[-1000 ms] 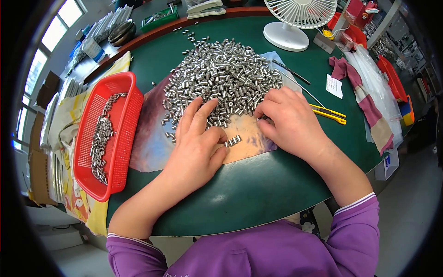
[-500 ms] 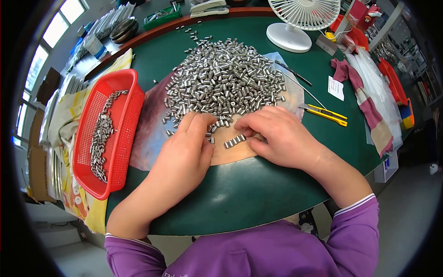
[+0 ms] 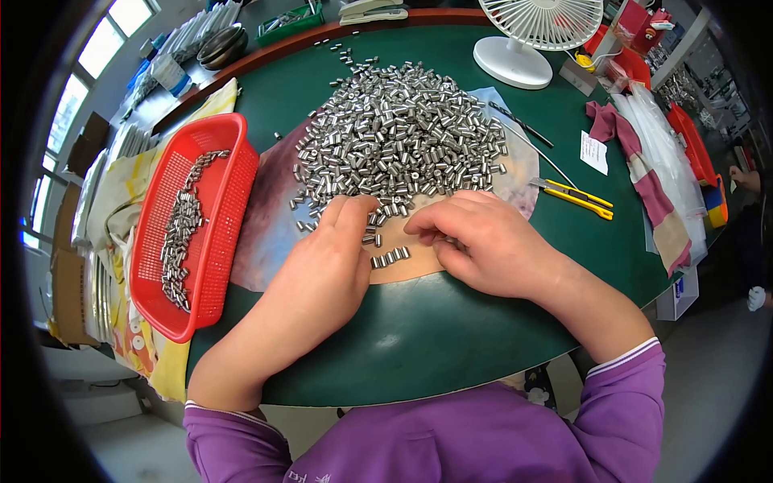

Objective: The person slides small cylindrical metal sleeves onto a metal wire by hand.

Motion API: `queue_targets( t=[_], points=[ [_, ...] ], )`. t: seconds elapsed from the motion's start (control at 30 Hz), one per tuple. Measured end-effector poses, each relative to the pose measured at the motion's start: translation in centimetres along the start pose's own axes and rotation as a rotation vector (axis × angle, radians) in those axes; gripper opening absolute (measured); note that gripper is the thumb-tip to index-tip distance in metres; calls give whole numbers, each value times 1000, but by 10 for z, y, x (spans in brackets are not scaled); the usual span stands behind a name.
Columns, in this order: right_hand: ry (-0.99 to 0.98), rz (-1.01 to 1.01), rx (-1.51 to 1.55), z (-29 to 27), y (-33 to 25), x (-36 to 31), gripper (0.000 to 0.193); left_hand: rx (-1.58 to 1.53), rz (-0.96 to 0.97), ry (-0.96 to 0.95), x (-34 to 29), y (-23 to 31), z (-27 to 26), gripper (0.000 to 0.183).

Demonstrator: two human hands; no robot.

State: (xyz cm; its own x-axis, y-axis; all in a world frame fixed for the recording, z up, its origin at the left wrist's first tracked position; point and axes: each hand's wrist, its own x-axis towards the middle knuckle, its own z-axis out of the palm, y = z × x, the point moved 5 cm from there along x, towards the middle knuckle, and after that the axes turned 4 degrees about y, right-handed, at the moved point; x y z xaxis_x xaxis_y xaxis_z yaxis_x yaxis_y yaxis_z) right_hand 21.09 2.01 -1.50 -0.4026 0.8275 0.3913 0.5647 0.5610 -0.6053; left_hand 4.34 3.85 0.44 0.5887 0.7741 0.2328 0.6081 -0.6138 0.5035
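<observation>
A large heap of small shiny metal cylinders lies on a coloured sheet over the green table. Below the heap, a short row of cylinders is lined up side by side. My left hand is curled at the row's left end, its thumb close to it; what its fingers hold is hidden. My right hand is to the right of the row, apart from it, with fingers bent inward and their grip hidden. Loose cylinders lie between the hands.
At the left, a red plastic basket holds more cylinders on a yellow cloth. Right of the heap lie a yellow utility knife, a thin rod and a paper slip. A white fan stands behind them.
The row of cylinders has shifted left, toward my left hand. A gap now separates it from my right hand, which was at its right end. The view has shifted slightly.
</observation>
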Motion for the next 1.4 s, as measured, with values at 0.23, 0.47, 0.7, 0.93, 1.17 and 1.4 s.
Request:
queue_targets(
  t=[0.23, 0.47, 0.7, 0.93, 1.17, 1.4],
  points=[
    [34, 52, -132, -10, 6, -2, 21, -149, -73, -34, 1, 0, 11, 42],
    [-37, 81, -158, -14, 8, -3, 20, -290, -56, -46, 3, 5, 23, 48],
    [-73, 109, -152, -8, 10, -4, 19, -295, -39, -38, 5, 2, 36, 58],
    [-64, 128, -69, -2, 8, -4, 17, -202, -1, 12, 4, -1, 34, 56],
    [17, 105, -131, 1, 13, -7, 16, -284, -92, -13, 6, -6, 36, 61],
    [-5, 97, -65, 3, 10, -7, 19, -332, -106, -47, 6, -2, 38, 65]
  ],
)
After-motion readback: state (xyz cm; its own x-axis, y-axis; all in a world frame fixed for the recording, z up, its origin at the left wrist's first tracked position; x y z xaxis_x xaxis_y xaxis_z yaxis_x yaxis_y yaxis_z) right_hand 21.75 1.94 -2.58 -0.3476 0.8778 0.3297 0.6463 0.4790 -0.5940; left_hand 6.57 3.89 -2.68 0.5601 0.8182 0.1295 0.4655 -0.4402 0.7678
